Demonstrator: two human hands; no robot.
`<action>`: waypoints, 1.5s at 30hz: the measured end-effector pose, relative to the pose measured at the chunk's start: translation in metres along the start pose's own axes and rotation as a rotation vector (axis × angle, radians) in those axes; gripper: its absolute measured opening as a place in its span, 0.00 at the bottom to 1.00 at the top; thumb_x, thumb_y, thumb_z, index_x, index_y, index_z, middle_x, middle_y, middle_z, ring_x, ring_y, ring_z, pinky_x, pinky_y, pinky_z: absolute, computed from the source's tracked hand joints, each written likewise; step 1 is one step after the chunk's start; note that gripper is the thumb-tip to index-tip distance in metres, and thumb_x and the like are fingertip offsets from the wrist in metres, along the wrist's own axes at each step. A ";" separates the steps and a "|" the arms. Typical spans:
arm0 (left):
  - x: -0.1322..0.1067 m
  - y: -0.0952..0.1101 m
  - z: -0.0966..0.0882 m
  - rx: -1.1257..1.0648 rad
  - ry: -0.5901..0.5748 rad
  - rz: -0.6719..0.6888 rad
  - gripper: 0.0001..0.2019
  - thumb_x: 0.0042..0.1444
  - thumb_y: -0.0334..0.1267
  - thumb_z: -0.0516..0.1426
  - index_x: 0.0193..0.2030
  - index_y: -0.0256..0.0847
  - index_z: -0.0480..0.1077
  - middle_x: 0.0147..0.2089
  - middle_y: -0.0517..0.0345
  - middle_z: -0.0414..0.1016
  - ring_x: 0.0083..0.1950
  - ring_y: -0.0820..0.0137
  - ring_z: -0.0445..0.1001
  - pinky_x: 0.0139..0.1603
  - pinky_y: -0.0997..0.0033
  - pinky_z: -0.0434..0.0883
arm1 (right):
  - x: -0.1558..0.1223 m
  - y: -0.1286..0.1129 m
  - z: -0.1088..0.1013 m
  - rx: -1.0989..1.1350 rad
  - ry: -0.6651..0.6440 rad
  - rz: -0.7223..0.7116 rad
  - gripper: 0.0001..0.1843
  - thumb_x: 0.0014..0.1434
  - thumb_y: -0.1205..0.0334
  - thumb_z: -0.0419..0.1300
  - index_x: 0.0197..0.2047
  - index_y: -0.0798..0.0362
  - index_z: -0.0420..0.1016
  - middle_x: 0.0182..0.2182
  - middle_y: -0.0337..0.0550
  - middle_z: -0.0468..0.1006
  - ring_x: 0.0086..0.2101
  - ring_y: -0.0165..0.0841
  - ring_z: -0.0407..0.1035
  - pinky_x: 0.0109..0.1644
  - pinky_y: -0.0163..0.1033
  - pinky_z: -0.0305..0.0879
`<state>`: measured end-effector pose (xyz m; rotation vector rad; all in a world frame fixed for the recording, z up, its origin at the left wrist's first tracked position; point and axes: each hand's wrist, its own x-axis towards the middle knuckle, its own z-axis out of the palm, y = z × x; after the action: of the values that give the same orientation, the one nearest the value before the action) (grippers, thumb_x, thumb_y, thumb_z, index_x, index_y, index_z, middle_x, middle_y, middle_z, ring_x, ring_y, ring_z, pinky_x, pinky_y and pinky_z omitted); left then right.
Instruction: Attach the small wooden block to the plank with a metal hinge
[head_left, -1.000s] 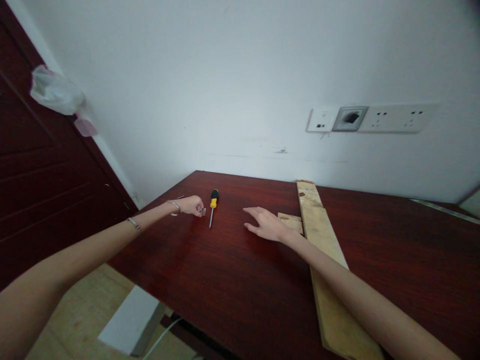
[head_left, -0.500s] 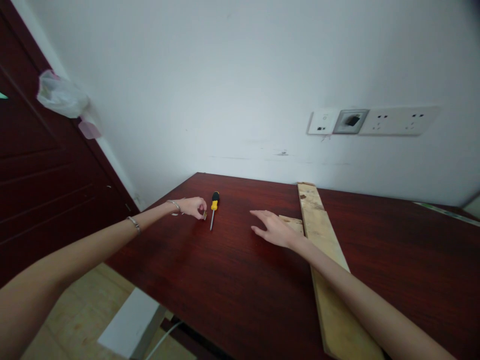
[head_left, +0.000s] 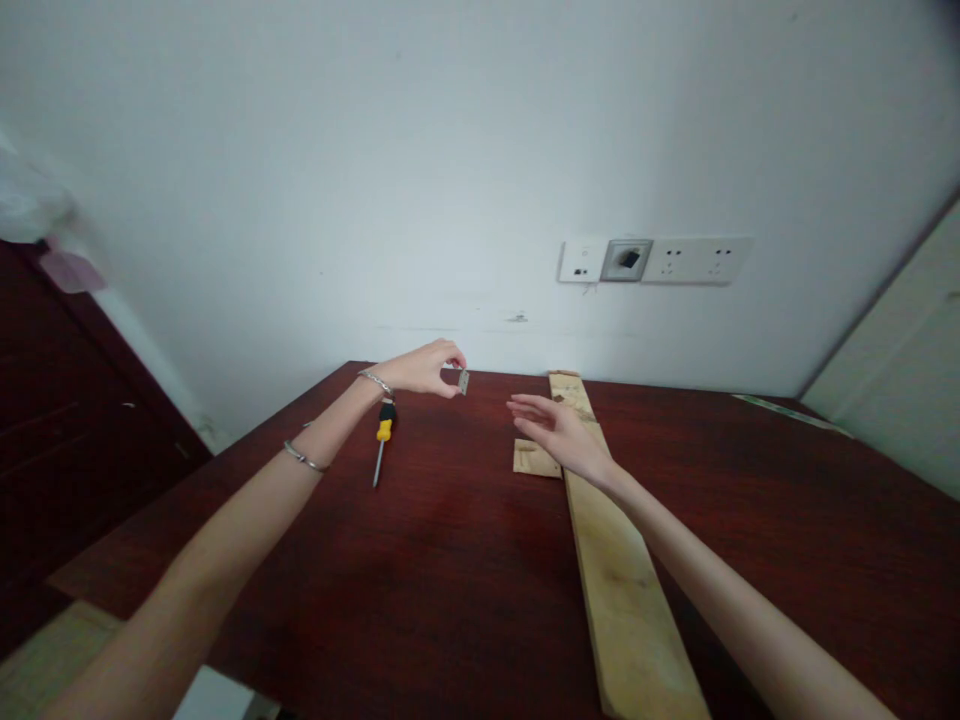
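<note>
Pinched between the thumb and fingers of my left hand is a small metal hinge, a flat grey plate with dark holes, held above the table. My right hand holds nothing; its fingers stretch out towards the hinge, apart from it. Below my right hand lie a long pale wooden board and a short wooden piece at its left side. A screwdriver with a yellow and black handle lies under my left wrist, which partly covers the handle's end.
The dark red table meets a white wall with a row of sockets. A thin flat strip lies at the back right. At the far left hangs a white plastic bag. A white box stands below the table's front edge.
My left hand has lifted the hinge and carried it right, past the screwdriver. My right hand has come up slightly over the board. The view has turned to the right.
</note>
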<state>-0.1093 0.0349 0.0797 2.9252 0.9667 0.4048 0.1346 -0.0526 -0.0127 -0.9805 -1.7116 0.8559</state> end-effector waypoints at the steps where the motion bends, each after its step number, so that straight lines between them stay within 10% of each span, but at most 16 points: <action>1: 0.010 0.010 -0.001 0.004 0.041 0.028 0.18 0.45 0.39 0.60 0.43 0.35 0.67 0.44 0.52 0.68 0.48 0.64 0.65 0.51 0.66 0.62 | 0.002 -0.003 -0.006 0.053 0.019 0.012 0.21 0.55 0.59 0.59 0.52 0.54 0.69 0.51 0.52 0.75 0.50 0.38 0.71 0.56 0.49 0.67; 14: 0.052 0.075 0.040 0.015 0.189 0.182 0.15 0.48 0.36 0.59 0.43 0.38 0.63 0.44 0.52 0.67 0.48 0.62 0.64 0.51 0.63 0.64 | 0.008 -0.021 -0.047 0.386 0.286 0.269 0.13 0.53 0.64 0.64 0.42 0.58 0.72 0.42 0.53 0.80 0.37 0.35 0.77 0.49 0.44 0.72; 28: 0.044 0.075 0.056 -0.125 0.069 0.110 0.19 0.50 0.39 0.58 0.50 0.40 0.61 0.49 0.51 0.69 0.48 0.63 0.69 0.49 0.63 0.66 | 0.007 -0.002 -0.026 0.559 0.184 0.390 0.08 0.46 0.68 0.68 0.32 0.58 0.75 0.28 0.41 0.80 0.27 0.28 0.75 0.37 0.32 0.75; 45: 0.056 0.058 0.082 -0.343 0.274 0.215 0.23 0.51 0.40 0.62 0.53 0.42 0.64 0.52 0.52 0.68 0.51 0.65 0.69 0.52 0.62 0.67 | 0.012 0.000 -0.033 0.556 0.317 0.320 0.12 0.40 0.68 0.71 0.25 0.57 0.71 0.22 0.40 0.79 0.24 0.27 0.74 0.33 0.31 0.75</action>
<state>-0.0110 0.0252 0.0204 2.7049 0.5311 0.9021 0.1632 -0.0382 0.0017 -0.9477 -0.9803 1.2259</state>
